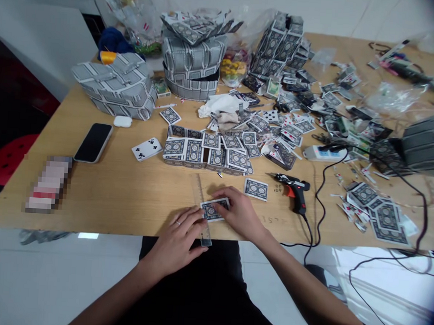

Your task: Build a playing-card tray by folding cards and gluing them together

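Fingers (193, 223) of the left hand (175, 243) lie slightly spread on a clear plastic ruler (198, 188), while the open right hand (238, 214) presses its fingertips (219, 205) onto a blue-backed playing card (214, 209) touching the ruler on the wooden table (127, 191).

Under our right fingers (226, 205) lies a playing card (214, 210), its back a navy-and-white lattice inside a white border. Just ahead of those fingers, another card (255, 189) repeats the navy pattern, and farther right sits a hot glue gun (292, 186) in black and orange-red. Our left fingers (187, 224) wear a thin silver ring (178, 223), and the table (101, 194) beyond them is pale honey wood.
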